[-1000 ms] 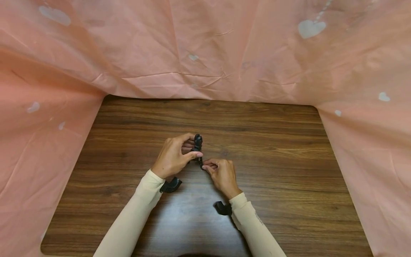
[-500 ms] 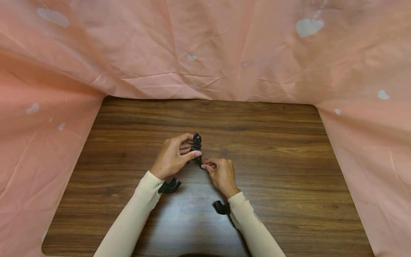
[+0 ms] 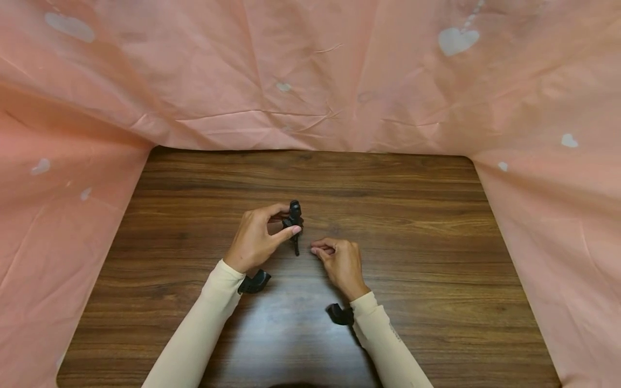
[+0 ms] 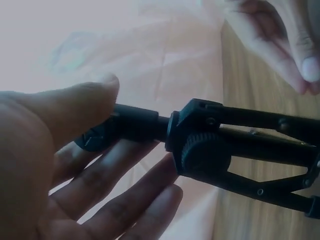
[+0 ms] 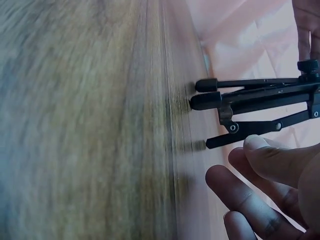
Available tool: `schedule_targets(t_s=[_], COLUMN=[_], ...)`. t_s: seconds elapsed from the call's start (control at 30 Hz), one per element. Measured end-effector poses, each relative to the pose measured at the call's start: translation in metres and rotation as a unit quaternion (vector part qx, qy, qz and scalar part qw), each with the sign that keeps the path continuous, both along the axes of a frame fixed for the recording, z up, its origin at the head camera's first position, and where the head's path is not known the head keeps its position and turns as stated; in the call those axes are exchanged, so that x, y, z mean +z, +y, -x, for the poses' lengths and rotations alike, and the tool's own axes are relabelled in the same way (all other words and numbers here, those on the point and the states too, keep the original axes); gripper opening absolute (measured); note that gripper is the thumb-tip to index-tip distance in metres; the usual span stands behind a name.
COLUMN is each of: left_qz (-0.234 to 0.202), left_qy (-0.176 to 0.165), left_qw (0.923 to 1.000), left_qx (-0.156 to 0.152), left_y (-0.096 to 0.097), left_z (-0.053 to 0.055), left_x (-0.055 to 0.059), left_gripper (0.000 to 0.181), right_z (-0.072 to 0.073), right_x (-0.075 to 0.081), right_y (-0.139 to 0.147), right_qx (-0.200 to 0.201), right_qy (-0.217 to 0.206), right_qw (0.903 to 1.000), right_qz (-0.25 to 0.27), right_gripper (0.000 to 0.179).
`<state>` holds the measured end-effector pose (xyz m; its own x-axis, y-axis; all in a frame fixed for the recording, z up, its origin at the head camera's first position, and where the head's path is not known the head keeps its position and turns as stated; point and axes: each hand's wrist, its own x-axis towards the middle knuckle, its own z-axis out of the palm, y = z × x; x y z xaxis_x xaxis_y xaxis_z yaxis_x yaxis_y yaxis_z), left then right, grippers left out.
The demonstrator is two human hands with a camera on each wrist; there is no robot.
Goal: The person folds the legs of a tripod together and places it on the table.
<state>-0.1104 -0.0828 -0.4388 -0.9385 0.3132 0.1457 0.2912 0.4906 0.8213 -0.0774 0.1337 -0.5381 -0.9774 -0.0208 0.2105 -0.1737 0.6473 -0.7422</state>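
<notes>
My left hand [image 3: 253,237] holds a small black tripod [image 3: 295,211] near the middle of the table, thumb on one side of its top and fingers behind. In the left wrist view, a ridged knob [image 4: 205,152] sits where the hinged legs join the neck. The legs stand partly spread in the right wrist view, and the rubber foot [image 5: 205,101] of one is close over the wood. My right hand [image 3: 343,264] is just right of the tripod, fingers loosely bent and holding nothing. Its thumb tip [image 5: 255,142] is right by the lowest leg [image 5: 225,140].
The brown wood-grain table [image 3: 427,226] extends around both hands. A pink curtain [image 3: 310,70] with white hearts hangs along its back and sides. Black wrist mounts [image 3: 255,281] stick out from both cream sleeves [image 3: 199,328].
My right hand has let go of the tripod's leg and moved slightly right, leaving a gap. The left hand still holds the tripod, now turned a little more upright in the head view.
</notes>
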Motion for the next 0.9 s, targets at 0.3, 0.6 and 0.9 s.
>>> schedule_targets(t_s=[0.3,0.6,0.9], left_qz=[0.007,-0.021,-0.034], left_qy=[-0.004,0.010,-0.029], left_qw=[0.9999,0.9997,0.9978], left_qx=[-0.007,0.009,-0.049], left_y=[-0.0017,-0.0008,-0.0072], left_z=[0.0008,0.0018,0.0084], left_x=[0.0022,0.0000,0.0015], left_gripper=[0.043,0.029,0.023], right_z=[-0.0004,0.0009,0.0010], right_x=[0.0022,0.0034,0.0040], right_y=[-0.0014,-0.0015,-0.0025], right_qx=[-0.001,-0.001,-0.004], right_qy=[-0.003,-0.002,-0.012], right_qw=[1.0000,1.0000,0.9999], right_qz=[-0.003,-0.001,0.009], right_gripper=[0.006,0.006,0.005])
